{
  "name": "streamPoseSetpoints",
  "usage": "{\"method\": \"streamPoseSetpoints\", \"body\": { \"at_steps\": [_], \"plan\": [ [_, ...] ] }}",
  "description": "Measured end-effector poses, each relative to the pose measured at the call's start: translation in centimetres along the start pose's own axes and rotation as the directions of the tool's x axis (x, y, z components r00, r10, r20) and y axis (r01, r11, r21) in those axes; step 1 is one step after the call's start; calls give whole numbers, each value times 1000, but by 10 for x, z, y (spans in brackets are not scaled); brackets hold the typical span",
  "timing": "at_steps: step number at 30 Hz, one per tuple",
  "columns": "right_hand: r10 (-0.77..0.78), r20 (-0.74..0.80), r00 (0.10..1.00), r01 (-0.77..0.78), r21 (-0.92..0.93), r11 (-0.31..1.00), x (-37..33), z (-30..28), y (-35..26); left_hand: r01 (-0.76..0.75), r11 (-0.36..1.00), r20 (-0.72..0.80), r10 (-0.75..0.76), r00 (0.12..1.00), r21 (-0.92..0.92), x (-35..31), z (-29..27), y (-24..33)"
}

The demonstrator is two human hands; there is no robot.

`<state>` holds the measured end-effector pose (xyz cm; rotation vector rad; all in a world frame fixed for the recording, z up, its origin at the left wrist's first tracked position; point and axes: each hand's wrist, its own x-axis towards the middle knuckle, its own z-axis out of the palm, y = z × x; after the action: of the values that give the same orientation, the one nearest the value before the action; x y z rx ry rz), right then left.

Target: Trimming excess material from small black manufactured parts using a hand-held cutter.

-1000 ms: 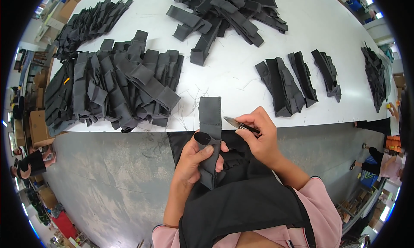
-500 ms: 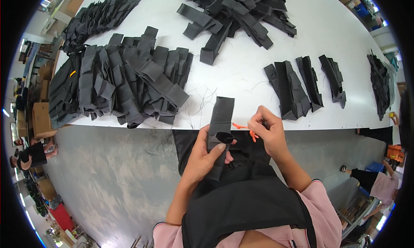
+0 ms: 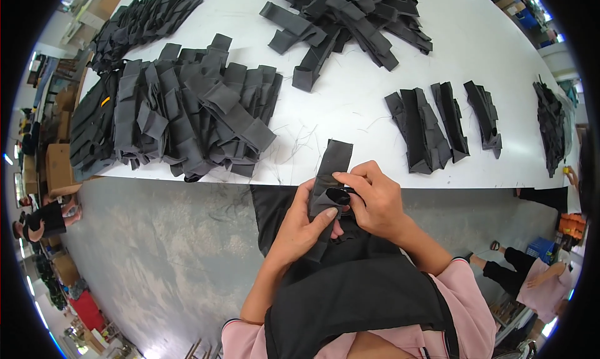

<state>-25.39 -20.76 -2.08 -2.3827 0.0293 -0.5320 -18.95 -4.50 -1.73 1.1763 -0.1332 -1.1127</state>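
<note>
My left hand (image 3: 299, 229) grips a dark grey fabric strip (image 3: 334, 159) with a folded loop in it, its thumb pressing below the loop's dark opening. The strip's upper end stands out over the table's near edge; its lower end hangs before my apron. My right hand (image 3: 377, 203) is closed at the strip's right side, index fingertip touching the fabric above the loop. Something dark shows between its finger and thumb, too hidden to name. A large heap of similar strips (image 3: 181, 109) lies to the left of the hands.
On the white table (image 3: 337, 109) lie another strip pile (image 3: 350, 21) at the back, several strips (image 3: 419, 131) at the right, and loose threads (image 3: 297, 143) near the front. A black bundle (image 3: 550, 128) lies at the far right. A person (image 3: 531, 278) is at the lower right.
My right hand has moved left onto the strip; the small orange thing that hung from it is now out of sight. The strip has shifted slightly right and tilted.
</note>
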Motion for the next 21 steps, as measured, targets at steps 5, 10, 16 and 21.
{"method": "streamPoseSetpoints", "body": {
  "at_steps": [5, 10, 16, 21],
  "plan": [
    [35, -45, 998, -35, 1, 999, 0, 3, -2, 9, 1000, -6, -9, 1000, 19, -1, 1, 0],
    [-64, -69, 996, 56, -111, 992, -6, 7, 0, 13, 1000, -11, -13, 1000, 18, -1, 1, -2],
    [-74, -111, 991, 59, -135, 989, -7, 10, -3, -2, 999, -26, 3, 1000, 38, -1, 2, -5],
    [-79, -140, 987, 58, -147, 987, -7, 9, -4, -35, 991, -41, 40, 998, 127, -2, 1, -4]
  ]
}}
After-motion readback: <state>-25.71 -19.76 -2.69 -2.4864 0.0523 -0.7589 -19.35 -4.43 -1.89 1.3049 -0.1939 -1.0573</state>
